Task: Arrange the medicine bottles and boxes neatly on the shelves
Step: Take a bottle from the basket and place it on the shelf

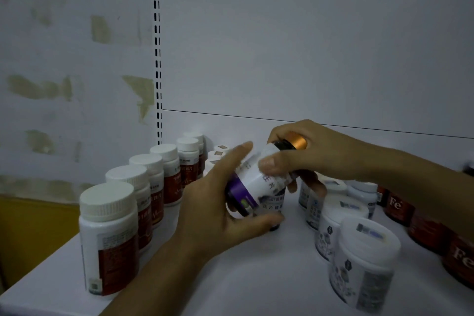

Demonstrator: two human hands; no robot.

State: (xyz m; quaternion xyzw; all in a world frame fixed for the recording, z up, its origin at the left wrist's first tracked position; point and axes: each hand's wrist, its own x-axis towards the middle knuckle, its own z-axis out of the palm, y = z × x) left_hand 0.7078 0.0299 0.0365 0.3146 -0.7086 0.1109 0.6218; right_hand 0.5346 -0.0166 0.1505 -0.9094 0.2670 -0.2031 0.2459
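Observation:
A dark bottle with a white and purple label and a copper cap is held tilted above the white shelf, its cap up to the right. My left hand cups its lower end, thumb underneath, fingers stretched along the label. My right hand grips its upper part near the cap, thumb across the label. A row of white-capped bottles with red labels runs along the shelf's left edge. White bottles with pale labels stand at the right.
Dark red bottles marked Fe line the far right. Small white bottles stand behind my left hand. A slotted upright and the white back panel close the shelf at the rear. The shelf's front left corner drops off.

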